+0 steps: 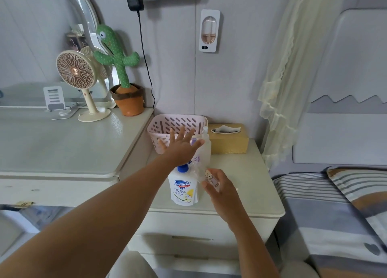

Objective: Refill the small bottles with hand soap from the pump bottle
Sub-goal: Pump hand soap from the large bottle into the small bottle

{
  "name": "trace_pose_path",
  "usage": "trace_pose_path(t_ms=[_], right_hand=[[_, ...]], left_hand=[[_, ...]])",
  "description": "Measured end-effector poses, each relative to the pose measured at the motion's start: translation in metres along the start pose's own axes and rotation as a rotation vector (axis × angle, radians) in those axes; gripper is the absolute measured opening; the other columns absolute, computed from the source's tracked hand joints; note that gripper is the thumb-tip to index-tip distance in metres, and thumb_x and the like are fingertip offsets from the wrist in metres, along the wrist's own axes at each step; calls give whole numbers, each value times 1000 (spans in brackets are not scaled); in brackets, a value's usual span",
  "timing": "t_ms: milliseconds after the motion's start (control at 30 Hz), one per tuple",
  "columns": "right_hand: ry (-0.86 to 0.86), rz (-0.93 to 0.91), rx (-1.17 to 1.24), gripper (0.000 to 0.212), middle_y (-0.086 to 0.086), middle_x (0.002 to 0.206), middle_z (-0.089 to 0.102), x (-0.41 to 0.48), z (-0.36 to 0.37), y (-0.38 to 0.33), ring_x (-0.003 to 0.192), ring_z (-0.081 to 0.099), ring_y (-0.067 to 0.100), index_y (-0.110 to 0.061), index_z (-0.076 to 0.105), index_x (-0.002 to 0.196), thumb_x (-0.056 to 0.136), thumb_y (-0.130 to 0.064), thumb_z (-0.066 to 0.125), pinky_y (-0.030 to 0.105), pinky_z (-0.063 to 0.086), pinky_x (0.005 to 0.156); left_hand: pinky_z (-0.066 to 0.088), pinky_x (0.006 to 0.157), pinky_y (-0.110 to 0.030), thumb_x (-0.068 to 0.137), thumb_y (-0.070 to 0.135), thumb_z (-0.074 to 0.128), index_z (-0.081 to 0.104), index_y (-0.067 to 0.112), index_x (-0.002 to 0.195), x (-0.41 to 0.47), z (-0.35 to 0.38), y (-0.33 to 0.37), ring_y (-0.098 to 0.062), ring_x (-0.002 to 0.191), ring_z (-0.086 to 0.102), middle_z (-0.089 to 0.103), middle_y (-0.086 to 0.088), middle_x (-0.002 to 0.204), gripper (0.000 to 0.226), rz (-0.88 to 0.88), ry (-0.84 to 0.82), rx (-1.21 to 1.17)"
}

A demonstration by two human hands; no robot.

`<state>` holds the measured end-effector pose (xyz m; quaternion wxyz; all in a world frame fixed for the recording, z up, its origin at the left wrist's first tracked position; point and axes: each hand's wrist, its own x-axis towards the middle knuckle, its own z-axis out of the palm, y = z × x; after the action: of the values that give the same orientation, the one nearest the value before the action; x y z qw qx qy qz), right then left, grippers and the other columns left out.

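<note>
The small bottle (pixel 210 178), clear and carrying a cartoon sticker, is off the surface in your right hand (pixel 225 192), whose thumb and fingers curl round its body. It is tilted and blurred, so you cannot tell whether its neck is open. It is held just beside the white soap bottle (pixel 183 191), which makes the transfer path short; this is judged to be the reason for the position. The white soap bottle stands upright near the front edge of the nightstand (pixel 240 173), label toward you. Its blue top (pixel 182 169) is partly hidden by your left forearm, so the type of closure cannot be confirmed. Behind it stands a clear pump bottle (pixel 206 150) with a white pump head, and between the two a further small container with purple print (pixel 196 159) is partly visible. Your left hand (pixel 181 147) is flat, palm down, with all fingers straight and spread wide, holding nothing. It hovers in front of the pink basket (pixel 178 120) with the thumb close to the clear pump bottle; contact cannot be determined. The spread posture suggests a reach toward the pump bottle or the basket, not a grip. A tissue box (pixel 229 144) sits just beside the basket against the wall. The dresser (pixel 62 148) to your left and the bed (pixel 335 204) to your right are well apart from the work area
</note>
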<state>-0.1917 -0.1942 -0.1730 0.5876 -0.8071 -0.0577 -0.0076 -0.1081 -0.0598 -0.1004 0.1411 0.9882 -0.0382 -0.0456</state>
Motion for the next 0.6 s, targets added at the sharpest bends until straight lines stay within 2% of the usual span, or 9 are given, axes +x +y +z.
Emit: trace_pose_path(t_ms=[67,167,233,333,400,500,600], right_hand=[[9,-1,3,26,-13,109,57,0,2,3,92,53,-9,-22,48,118,93,-20,56,-3,39,66],[10,3,-4,29,-9,112,57,-3,5,7,92,53,-9,-18,48,121,93,-20,56,-3,38,65],[14,-3,-3,28,-10,111,57,-3,5,6,91,54,-9,-18,48,120,93,-20,56,-2,39,65],[32,-19,12,28,-13,108,60,-3,2,3,90,56,-9,-21,48,118,92,-22,59,1,41,65],[49,-32,16,29,-17,103,58,-3,1,2,88,56,-9,-20,49,117,91,-21,60,0,41,64],[54,-37,26,29,-19,100,57,-4,1,1,85,56,-11,-20,48,116,90,-19,61,0,40,63],[52,-31,21,29,-22,99,54,-3,5,5,85,56,-12,-21,47,115,90,-19,61,0,42,64]], left_hand=[[-15,108,-57,98,55,20,7,34,150,6,7,-6,-25,144,-17,-10,3,158,58,-39,19,-62],[-15,107,-60,100,51,19,5,34,150,3,13,-4,-25,143,-18,-11,3,158,55,-37,5,7],[-15,107,-61,99,52,19,6,34,150,2,11,-4,-25,143,-18,-10,3,158,55,-41,6,-43],[-13,109,-54,103,44,17,4,30,150,-5,0,4,-26,143,-17,-11,-1,158,51,-14,-8,23],[-14,109,-55,101,48,17,3,30,150,-3,-3,3,-27,143,-19,-12,-2,158,54,-23,0,-27],[-14,110,-50,103,42,13,4,28,150,-8,-5,6,-26,143,-18,-10,-2,158,50,18,-7,50],[-14,109,-54,103,41,14,5,29,150,-8,-1,4,-26,143,-18,-12,-1,158,49,-6,-9,35]])
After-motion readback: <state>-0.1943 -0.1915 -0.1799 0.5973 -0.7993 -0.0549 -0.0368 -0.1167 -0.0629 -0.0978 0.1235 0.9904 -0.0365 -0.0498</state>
